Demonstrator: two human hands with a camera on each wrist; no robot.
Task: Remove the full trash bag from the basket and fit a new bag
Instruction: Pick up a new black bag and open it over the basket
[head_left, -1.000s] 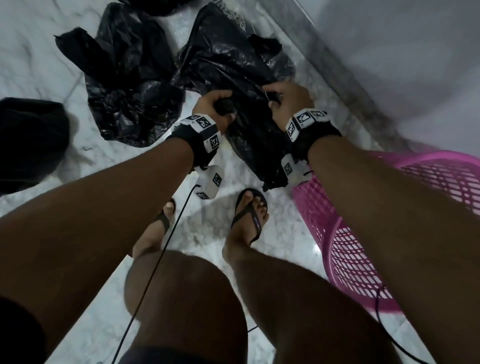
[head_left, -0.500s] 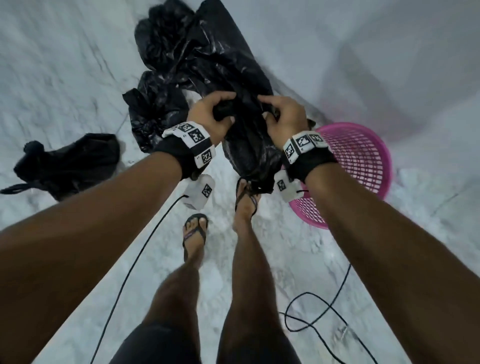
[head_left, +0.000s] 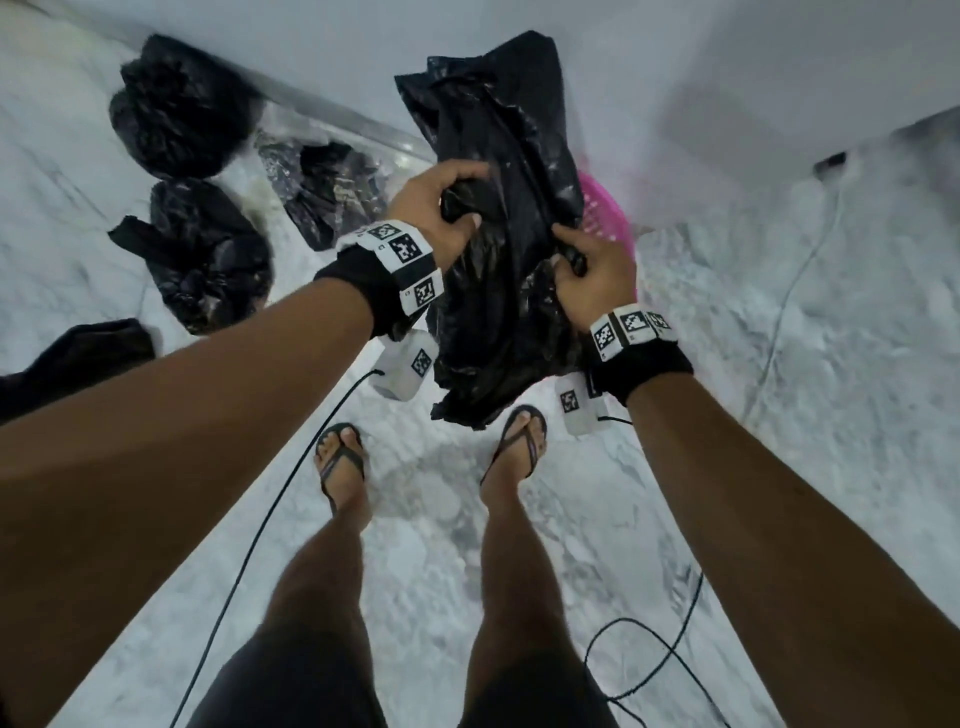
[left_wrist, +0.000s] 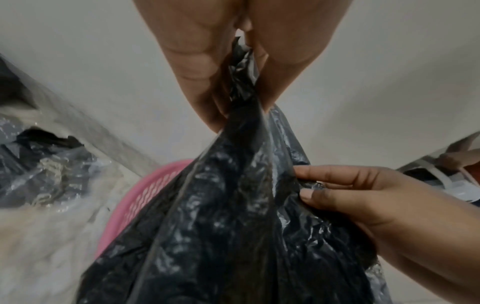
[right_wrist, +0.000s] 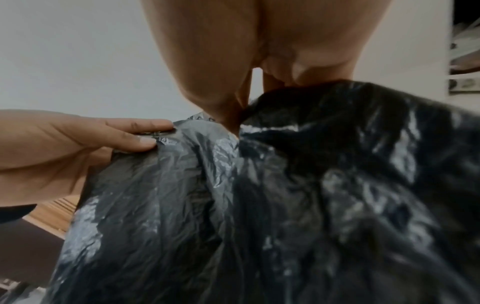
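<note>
Trash, tied off in full bags, lying on floor well left of the left grip. Removal judged done on that showing.

Left hand: curled tight round a bunched fold of new bag, thumb and fingers pinching the plastic. Same hold as a second ago, but carried up from just above the floor to well clear of the feet.

Between the two grips: new bag hanging limp and crumpled, upper part rising past both hands, lower end dangling below the wrists and off the floor. A second ago spread low against the tiles, now lifted free. Mouth not yet parted, and which edge is the opening cannot be told.

Right hand: closed on another gathered fold at the bag's right side, a little lower than the left grip. Hold unchanged from a second ago.

Basket: just beyond the right grip, mostly hidden behind the bag, only a pink strip of rim showing. Half a second ago off to the right of the bag, now nearly in line behind it.

Meaning for the task, as a judgement: pick-up finished, fitting about to start. Still to do: finding the mouth, pulling it open, lowering it in, folding the edge over the rim.
</note>
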